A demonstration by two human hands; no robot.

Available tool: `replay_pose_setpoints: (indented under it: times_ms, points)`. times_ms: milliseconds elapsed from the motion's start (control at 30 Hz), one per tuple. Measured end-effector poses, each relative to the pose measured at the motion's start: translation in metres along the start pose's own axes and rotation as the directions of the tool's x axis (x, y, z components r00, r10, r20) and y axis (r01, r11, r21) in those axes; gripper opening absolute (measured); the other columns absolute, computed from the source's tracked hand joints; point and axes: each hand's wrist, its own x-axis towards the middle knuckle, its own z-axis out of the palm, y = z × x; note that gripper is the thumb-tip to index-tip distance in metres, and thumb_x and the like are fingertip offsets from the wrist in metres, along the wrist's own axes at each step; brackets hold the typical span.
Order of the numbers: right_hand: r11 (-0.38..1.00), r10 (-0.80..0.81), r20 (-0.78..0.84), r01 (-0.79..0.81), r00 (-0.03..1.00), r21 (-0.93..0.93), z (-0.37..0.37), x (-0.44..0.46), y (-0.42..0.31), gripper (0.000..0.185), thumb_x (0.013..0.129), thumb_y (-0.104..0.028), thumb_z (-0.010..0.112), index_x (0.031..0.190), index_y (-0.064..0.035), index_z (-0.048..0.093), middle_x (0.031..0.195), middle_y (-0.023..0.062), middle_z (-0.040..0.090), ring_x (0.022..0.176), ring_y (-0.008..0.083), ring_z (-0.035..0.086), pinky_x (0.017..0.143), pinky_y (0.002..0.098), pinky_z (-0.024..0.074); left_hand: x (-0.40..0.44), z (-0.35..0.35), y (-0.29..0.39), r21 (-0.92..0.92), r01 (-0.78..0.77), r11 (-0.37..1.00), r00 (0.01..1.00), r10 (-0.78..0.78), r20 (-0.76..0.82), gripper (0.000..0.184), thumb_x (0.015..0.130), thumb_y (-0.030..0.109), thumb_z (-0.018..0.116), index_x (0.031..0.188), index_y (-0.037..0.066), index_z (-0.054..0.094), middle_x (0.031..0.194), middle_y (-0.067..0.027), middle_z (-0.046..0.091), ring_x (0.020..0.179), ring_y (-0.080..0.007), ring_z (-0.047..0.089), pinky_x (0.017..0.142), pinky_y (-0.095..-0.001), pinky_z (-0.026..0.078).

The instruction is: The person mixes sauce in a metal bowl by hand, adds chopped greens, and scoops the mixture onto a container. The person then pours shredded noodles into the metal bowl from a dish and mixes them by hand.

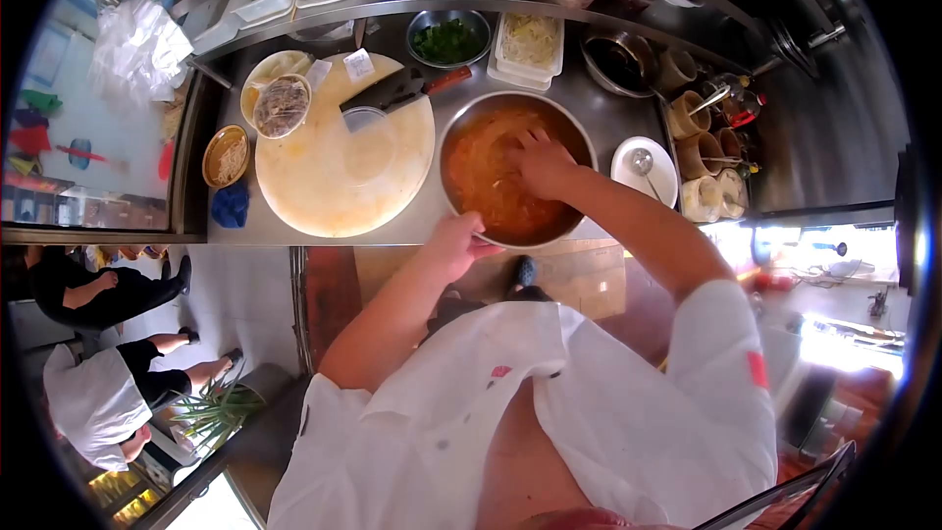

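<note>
A steel bowl (589,142) of orange-red liquid stands near the counter's front edge. My left hand (456,247) grips its near-left rim, thumb over the edge. Inside the bowl, my right hand (542,165) dips its fingers into the liquid (491,152); the fingertips are partly sunk and what they touch is hidden. Left of the bowl lies a round cutting board (343,182), with a cleaver (383,90) across its upper right part, its reddish handle pointing toward the bowl. A white dish with a spoon (628,159) sits to the right.
Behind the bowl are a bowl of chopped greens (449,39) and a tub of sprouts (530,42). Seasoning pots (692,113) stand at the right. A shelf (334,12) with containers crosses the back. Two people (98,393) are at the lower left.
</note>
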Motion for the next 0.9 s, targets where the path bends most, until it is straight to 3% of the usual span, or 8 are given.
replay_pose_setpoints:
  times_ms: [67, 167, 300, 467, 567, 733, 833, 900]
  points:
    - [0.962, -0.088, 0.17, 0.128, 0.981, -0.242, -0.002, -0.008, -0.009, 0.039, 0.091, -0.026, 0.061, 0.129, -0.0142, 0.063, 0.142, 0.0155, 0.05, 0.127, 0.042, 0.05, 0.102, 0.0506, 0.0486, 0.001, -0.006, 0.005, -0.02, -0.04, 0.999, 0.999, 0.04, 0.005, 0.028, 0.086, 0.007, 0.056, 0.112, -0.004, 0.056, 0.116, -0.016, 0.063, 0.1, -0.034, 0.068, 0.088, -0.0469, 0.06]
    - [0.97, -0.234, 0.261, 0.206, 0.937, 0.13, 0.008, 0.02, -0.009, 0.051, 0.091, -0.027, 0.061, 0.141, -0.0184, 0.058, 0.147, 0.016, 0.046, 0.132, 0.0449, 0.044, 0.107, 0.0524, 0.045, 0.018, 0.013, -0.01, 0.024, -0.038, 0.999, 0.999, 0.038, -0.019, 0.031, 0.085, 0.005, 0.055, 0.114, -0.006, 0.057, 0.116, -0.0178, 0.066, 0.103, -0.0338, 0.068, 0.089, -0.046, 0.06]
    - [0.997, 0.058, 0.116, -0.052, 0.992, -0.059, 0.001, -0.009, -0.006, 0.051, 0.088, -0.027, 0.066, 0.137, -0.0159, 0.059, 0.149, 0.0138, 0.045, 0.138, 0.0395, 0.041, 0.11, 0.0573, 0.0403, 0.001, -0.007, 0.005, -0.03, -0.007, 1.0, 0.999, 0.008, 0.033, 0.033, 0.085, 0.004, 0.055, 0.117, -0.005, 0.054, 0.119, -0.0181, 0.063, 0.103, -0.034, 0.067, 0.087, -0.0474, 0.061]
    - [0.996, 0.011, 0.073, -0.017, 0.997, 0.084, 0.007, 0.014, 0.008, 0.063, 0.087, -0.027, 0.065, 0.148, -0.0212, 0.051, 0.156, 0.012, 0.039, 0.141, 0.0404, 0.039, 0.112, 0.062, 0.0363, 0.008, 0.016, -0.006, 0.009, -0.033, 0.999, 0.998, 0.033, -0.061, 0.031, 0.087, 0.005, 0.054, 0.114, -0.007, 0.06, 0.115, -0.0185, 0.067, 0.101, -0.0322, 0.069, 0.088, -0.0457, 0.061]
    - [0.968, -0.1, 0.121, 0.124, 0.988, -0.216, 0.012, -0.013, -0.003, 0.056, 0.087, -0.033, 0.067, 0.14, -0.0181, 0.057, 0.152, 0.0123, 0.043, 0.138, 0.0386, 0.042, 0.109, 0.0597, 0.04, 0.007, -0.009, 0.001, -0.043, -0.036, 0.998, 0.999, 0.038, 0.03, 0.03, 0.086, 0.005, 0.055, 0.115, -0.003, 0.058, 0.116, -0.0181, 0.065, 0.101, -0.0335, 0.069, 0.087, -0.048, 0.061]
    - [0.999, 0.045, 0.104, -0.045, 0.994, 0.001, -0.022, 0.008, -0.001, 0.053, 0.092, -0.029, 0.061, 0.143, -0.0196, 0.056, 0.153, 0.018, 0.04, 0.142, 0.0413, 0.039, 0.111, 0.0564, 0.0403, 0.007, 0.013, -0.007, 0.0, -0.029, 1.0, 0.999, 0.029, -0.028, 0.024, 0.087, 0.004, 0.053, 0.109, -0.005, 0.06, 0.113, -0.0172, 0.066, 0.099, -0.0327, 0.069, 0.084, -0.0473, 0.062]
    - [0.964, 0.052, 0.136, -0.014, 0.989, -0.266, 0.014, -0.016, -0.013, 0.048, 0.091, -0.03, 0.064, 0.137, -0.0169, 0.059, 0.149, 0.017, 0.045, 0.14, 0.0417, 0.041, 0.107, 0.0548, 0.0443, 0.011, -0.01, -0.002, -0.084, -0.024, 0.996, 0.999, 0.026, 0.029, 0.025, 0.087, 0.003, 0.053, 0.11, -0.005, 0.057, 0.112, -0.0181, 0.064, 0.096, -0.0334, 0.069, 0.081, -0.0482, 0.063]
    - [0.997, 0.045, 0.219, -0.058, 0.975, 0.055, 0.004, -0.011, -0.024, 0.051, 0.091, -0.028, 0.064, 0.141, -0.0181, 0.056, 0.151, 0.0143, 0.043, 0.138, 0.0407, 0.044, 0.108, 0.0558, 0.0443, 0.012, 0.01, -0.01, -0.051, -0.072, 0.996, 0.997, 0.072, 0.007, 0.023, 0.087, 0.004, 0.053, 0.107, -0.007, 0.057, 0.113, -0.0207, 0.065, 0.096, -0.0336, 0.069, 0.083, -0.0474, 0.062]
